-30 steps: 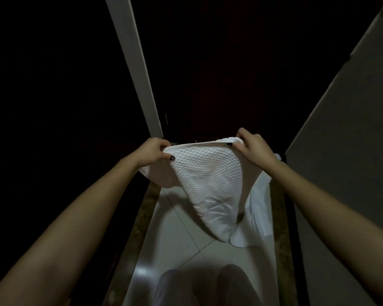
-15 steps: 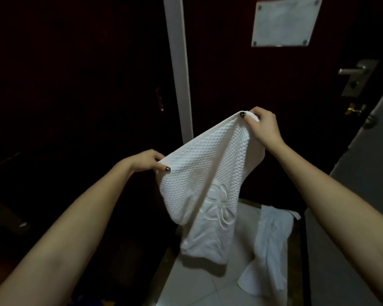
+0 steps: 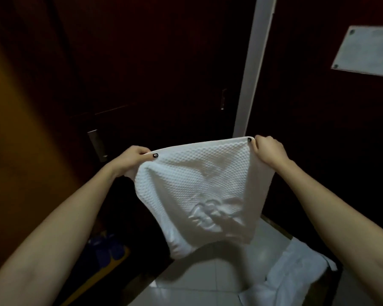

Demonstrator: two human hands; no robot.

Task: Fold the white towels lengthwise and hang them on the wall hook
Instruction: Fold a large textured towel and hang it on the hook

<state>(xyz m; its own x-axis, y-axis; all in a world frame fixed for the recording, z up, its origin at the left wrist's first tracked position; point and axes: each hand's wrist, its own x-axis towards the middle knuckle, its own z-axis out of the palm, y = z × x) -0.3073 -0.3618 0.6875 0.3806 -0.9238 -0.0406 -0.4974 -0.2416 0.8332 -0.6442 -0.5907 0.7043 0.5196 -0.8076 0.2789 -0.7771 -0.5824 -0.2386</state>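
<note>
White waffle-weave towel point(image 3: 197, 191) hangs in mid-air before the dark door, its top edge stretched between the left hand point(image 3: 131, 157) and right hand point(image 3: 268, 149), whose fingers each pinch a corner. From so slight a pinch, a corner could slip and the towel drop onto the tiled floor point(image 3: 208, 283) beside the second towel point(image 3: 296, 272) lying near right. No hook is in view. The door plaque point(image 3: 365, 51) carries no legible writing, and the embossed motif point(image 3: 212, 213) names no brand.

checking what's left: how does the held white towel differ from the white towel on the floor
The dimpled white towel hangs pinched at its top corners by the left hand and right hand; the crumpled white towel lies untouched on the floor tiles. The dimpled towel is spread, the crumpled one bunched. Both are white.
</note>
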